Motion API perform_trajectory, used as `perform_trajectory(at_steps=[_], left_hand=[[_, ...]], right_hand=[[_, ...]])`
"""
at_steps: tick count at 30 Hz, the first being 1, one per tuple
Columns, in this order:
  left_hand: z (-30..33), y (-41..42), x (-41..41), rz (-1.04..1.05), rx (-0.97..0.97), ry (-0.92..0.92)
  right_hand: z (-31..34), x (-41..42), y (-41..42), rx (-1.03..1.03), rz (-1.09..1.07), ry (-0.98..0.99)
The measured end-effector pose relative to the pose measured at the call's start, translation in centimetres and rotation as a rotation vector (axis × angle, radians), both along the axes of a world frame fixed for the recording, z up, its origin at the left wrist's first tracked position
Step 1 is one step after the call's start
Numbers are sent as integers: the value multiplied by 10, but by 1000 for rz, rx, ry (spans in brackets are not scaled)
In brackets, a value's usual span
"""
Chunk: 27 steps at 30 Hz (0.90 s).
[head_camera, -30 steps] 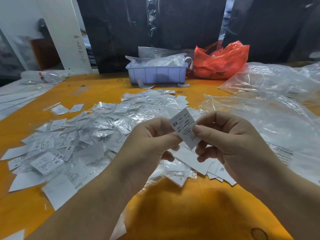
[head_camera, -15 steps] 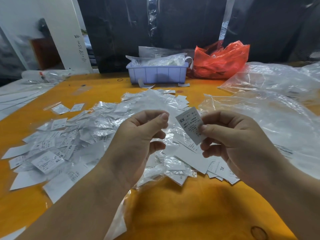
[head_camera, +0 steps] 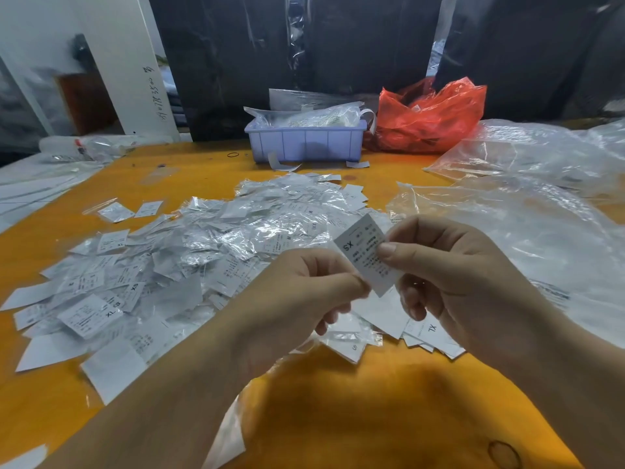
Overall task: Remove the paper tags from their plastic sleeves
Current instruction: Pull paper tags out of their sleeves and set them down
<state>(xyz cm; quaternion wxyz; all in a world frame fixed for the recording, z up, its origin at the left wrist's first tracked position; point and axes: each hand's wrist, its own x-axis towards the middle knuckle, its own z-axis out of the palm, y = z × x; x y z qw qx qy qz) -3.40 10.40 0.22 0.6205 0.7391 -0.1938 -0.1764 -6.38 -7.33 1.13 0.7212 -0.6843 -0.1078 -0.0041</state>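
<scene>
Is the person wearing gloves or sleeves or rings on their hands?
No. Both hands are bare: the left hand and the right hand show no gloves or rings. Both forearms are bare too, with no sleeves, watch or bracelet as far as the picture reaches.

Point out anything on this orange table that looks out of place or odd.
Two curled white paper strips lie on the orange table before the lavender plastic bin, apparently spilled from it. A small dark ring sits alone beside it.

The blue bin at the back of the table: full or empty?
Full. Clear plastic packets and paper strips heap above the rim of the blue bin; what lies deeper inside, cannot tell.
</scene>
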Motion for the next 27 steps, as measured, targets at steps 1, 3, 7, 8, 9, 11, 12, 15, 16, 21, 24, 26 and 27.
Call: perform_trajectory(at_steps=[1, 3, 7, 8, 9, 11, 12, 15, 16, 21, 24, 26, 27], left_hand=[[0, 0, 0, -7, 15, -11], [0, 0, 0, -21, 17, -16], [1, 2, 1, -63, 45, -26], [1, 2, 1, -69, 59, -30], [0, 2, 1, -71, 71, -33], [0, 2, 1, -70, 81, -27], [0, 2, 1, -69, 83, -21], [0, 3, 1, -60, 76, -6], [-1, 2, 1, -56, 69, -8], [-1, 2, 4, 5, -73, -20], [0, 4, 5, 53, -161, -5], [1, 6, 6, 109, -211, 10], [1, 7, 7, 140, -236, 16]], right_hand=[[0, 0, 0, -11, 5, 12], [0, 0, 1, -39, -14, 32], [0, 1, 0, -16, -62, 88], [0, 1, 0, -14, -64, 94], [0, 1, 0, -18, -59, 95], [0, 1, 0, -17, -34, 87], [0, 1, 1, -13, -28, 79], [-1, 1, 1, 1, -34, 57], [-1, 1, 1, 8, -34, 51], [0, 0, 1, 27, -31, 44], [-1, 1, -1, 21, -67, 29], [-2, 4, -3, 52, -113, 22], [-3, 5, -5, 74, -134, 22]])
